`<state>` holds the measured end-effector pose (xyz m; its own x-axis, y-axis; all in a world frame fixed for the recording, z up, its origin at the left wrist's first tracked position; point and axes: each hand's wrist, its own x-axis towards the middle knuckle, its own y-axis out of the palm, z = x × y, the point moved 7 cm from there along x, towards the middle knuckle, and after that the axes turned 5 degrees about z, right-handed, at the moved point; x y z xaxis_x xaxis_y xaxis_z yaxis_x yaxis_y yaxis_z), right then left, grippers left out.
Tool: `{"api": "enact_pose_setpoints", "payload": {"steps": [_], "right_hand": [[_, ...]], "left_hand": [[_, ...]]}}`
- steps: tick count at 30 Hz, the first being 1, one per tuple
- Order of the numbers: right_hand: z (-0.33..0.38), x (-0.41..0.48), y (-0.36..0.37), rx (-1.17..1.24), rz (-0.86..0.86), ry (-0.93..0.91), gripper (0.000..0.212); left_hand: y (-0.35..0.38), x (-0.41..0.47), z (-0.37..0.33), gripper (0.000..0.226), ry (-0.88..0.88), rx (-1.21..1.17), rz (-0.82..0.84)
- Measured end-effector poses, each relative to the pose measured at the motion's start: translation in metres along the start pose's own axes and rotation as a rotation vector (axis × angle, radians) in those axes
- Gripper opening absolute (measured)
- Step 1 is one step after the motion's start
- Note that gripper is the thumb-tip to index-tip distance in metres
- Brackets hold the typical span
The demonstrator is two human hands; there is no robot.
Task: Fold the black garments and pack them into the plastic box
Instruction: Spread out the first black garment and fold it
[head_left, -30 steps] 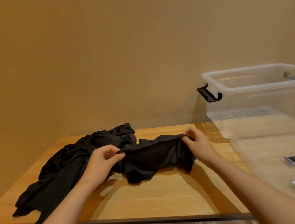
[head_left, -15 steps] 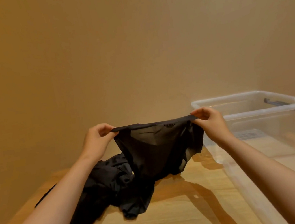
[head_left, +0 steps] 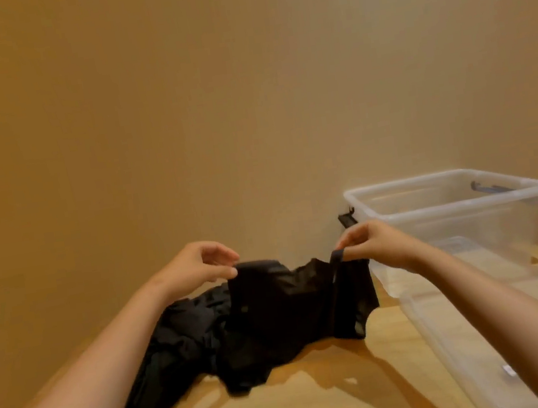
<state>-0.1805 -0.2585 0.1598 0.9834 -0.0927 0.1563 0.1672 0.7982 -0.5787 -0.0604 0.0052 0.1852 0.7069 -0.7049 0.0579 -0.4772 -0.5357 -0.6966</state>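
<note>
A thin black garment (head_left: 286, 312) hangs above the wooden table, its lower part trailing onto the tabletop. My left hand (head_left: 197, 269) pinches its upper left corner between thumb and fingertips. My right hand (head_left: 373, 246) pinches the upper right edge, where a band of the fabric loops down. Behind and left of it lies a crumpled pile of black garments (head_left: 182, 333). The clear plastic box (head_left: 451, 206) stands open at the back right, with nothing visible inside.
The box's clear lid (head_left: 458, 332) lies flat on the table (head_left: 323, 403) in front of the box, at the right. A plain wall rises just behind the table. A black latch (head_left: 345, 219) sticks out from the box's left end.
The garment's top edge, stretched taut half a second ago, has slackened and sagged in the middle. Both hands have come lower, and the view tilted up.
</note>
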Motion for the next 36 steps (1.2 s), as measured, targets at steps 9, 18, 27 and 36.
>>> {"api": "enact_pose_setpoints", "payload": {"steps": [9,18,27,36], "right_hand": [[-0.096,-0.021,0.077,-0.156,0.339,0.297,0.007],[-0.131,-0.020,0.111,-0.366,0.269,0.329,0.030],[-0.141,-0.020,0.083,-0.134,0.036,0.265,0.004],[-0.097,-0.009,0.022,-0.002,-0.244,0.108,0.009]], "left_hand": [[0.110,-0.016,0.069,0.011,-0.099,0.086,0.225],[0.131,0.004,0.112,0.041,-0.222,0.337,-0.266],[0.126,0.019,0.132,0.012,-0.200,0.199,-0.194],[0.049,0.016,0.078,0.007,-0.058,0.108,-0.254]]}}
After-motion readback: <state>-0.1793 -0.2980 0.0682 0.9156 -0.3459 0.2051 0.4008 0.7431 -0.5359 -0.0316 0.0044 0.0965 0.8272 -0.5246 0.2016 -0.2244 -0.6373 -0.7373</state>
